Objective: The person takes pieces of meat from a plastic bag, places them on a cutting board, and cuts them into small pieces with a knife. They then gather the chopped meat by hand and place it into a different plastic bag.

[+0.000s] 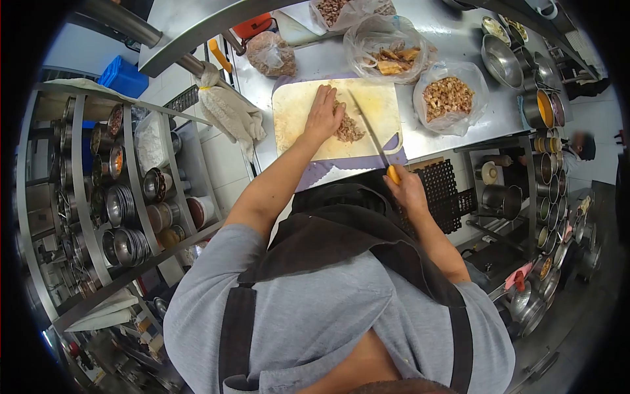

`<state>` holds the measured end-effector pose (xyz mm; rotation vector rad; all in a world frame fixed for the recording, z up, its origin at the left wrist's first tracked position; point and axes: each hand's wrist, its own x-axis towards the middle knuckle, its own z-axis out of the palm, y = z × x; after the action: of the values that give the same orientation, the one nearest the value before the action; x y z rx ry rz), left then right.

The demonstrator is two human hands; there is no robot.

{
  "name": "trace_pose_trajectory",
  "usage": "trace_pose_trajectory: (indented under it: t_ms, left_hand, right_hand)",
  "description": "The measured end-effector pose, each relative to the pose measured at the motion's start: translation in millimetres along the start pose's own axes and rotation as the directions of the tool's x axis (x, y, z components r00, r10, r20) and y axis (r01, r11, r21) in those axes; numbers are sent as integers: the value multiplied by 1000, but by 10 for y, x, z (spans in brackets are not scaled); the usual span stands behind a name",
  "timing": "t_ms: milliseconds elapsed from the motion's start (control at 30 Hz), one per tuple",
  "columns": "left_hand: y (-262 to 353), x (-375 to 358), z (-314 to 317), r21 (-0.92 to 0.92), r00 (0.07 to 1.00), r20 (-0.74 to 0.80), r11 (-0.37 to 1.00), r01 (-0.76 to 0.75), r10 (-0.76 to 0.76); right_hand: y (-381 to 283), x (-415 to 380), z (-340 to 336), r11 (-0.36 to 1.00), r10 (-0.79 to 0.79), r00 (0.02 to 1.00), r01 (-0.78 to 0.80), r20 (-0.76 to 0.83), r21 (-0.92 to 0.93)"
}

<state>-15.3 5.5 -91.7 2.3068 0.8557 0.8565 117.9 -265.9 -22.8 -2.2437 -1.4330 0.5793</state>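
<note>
My right hand (pixel 408 192) is wrapped round the yellow handle of a long kitchen knife (pixel 373 130), near the front edge of the table. The blade slants up and to the left across a cream cutting board (pixel 292 108), just right of a small heap of chopped meat (pixel 349 130). Flat beside that heap lies my left hand (pixel 324 117), its fingers stretched out toward the far side of the board. Whether anything is under its palm is hidden. A purple cloth (pixel 319 172) shows from beneath the board.
Behind the board stand a bag of brownish food (pixel 271 54) and an open bag with larger meat pieces (pixel 394 60). To the right is a bag of diced meat (pixel 449 97), then metal bowls (pixel 502 60). A towel (pixel 226 108) hangs at the left; shelves (pixel 82 190) hold several pans.
</note>
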Motion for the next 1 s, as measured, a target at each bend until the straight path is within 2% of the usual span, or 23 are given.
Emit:
trace_pose_trajectory:
  t_ms: [33, 100, 233, 300, 433, 500, 533, 600, 667, 733, 767, 833, 867, 900, 933, 967, 1000]
  left_hand:
    - [-14, 51, -8, -2, 1000, -1, 1000, 7, -7]
    - [-32, 135, -24, 38, 992, 83, 994, -98, 94]
    - [-1, 58, 10, 87, 974, 157, 980, -181, 165]
    - [38, -57, 22, -24, 982, 107, 987, -157, 158]
    - [206, -272, -5, -7, 983, 95, 988, -157, 157]
    - [380, -323, 28, 104, 984, -21, 979, -174, 177]
    - [457, -316, 41, 107, 986, -9, 981, -163, 165]
    - [586, -302, 74, 207, 987, -98, 972, -108, 130]
    - [533, -293, 180, 207, 991, -100, 976, -65, 87]
    - [427, -292, 283, 149, 973, -229, 989, 25, 10]
    - [382, -304, 317, 150, 973, -230, 988, 29, 6]
    - [361, -287, 319, 14, 910, -399, 991, 131, -115]
    - [350, -270, 307, 11, 910, -400, 992, 125, -110]
    - [345, -233, 277, -150, 863, -446, 970, 189, -237]
    - [345, -194, 252, -312, 804, -468, 920, 238, -367]
    - [353, -158, 234, -321, 803, -472, 919, 230, -365]
    - [362, -115, 214, -548, 722, -432, 793, 266, -540]
  right_hand:
    - [4, -43, -49, 997, 73, 997, -74, 18, 39]
    - [83, -138, -72, 974, 186, 982, -189, 38, 122]
    - [202, -259, 19, 971, 192, 981, -191, 8, 143]
    - [111, -286, 7, 856, 340, 936, -349, 93, 381]
    - [21, -280, 82, 734, 379, 902, -429, 206, 527]
    - [-24, -226, 133, 735, 360, 900, -436, 246, 519]
    - [-67, -183, 160, 728, 363, 894, -448, 262, 519]
    - [-172, -82, 240, 790, 310, 903, -419, 298, 447]
    - [-236, 22, 349, 783, 291, 904, -413, 313, 465]
    - [-341, 125, 379, 781, 269, 908, -400, 320, 479]
    - [-393, 183, 369, 786, 250, 903, -400, 349, 472]
    - [-470, 227, 390, 789, 234, 898, -399, 372, 467]
    - [-492, 243, 402, 853, 172, 931, -304, 322, 425]
    - [-520, 276, 392, 906, 103, 956, -203, 273, 372]
    - [-550, 291, 373, 909, 103, 959, -199, 264, 367]
    - [-585, 277, 345, 941, 40, 974, -113, 224, 320]
    - [-639, 258, 301, 963, -25, 982, -26, 187, 268]
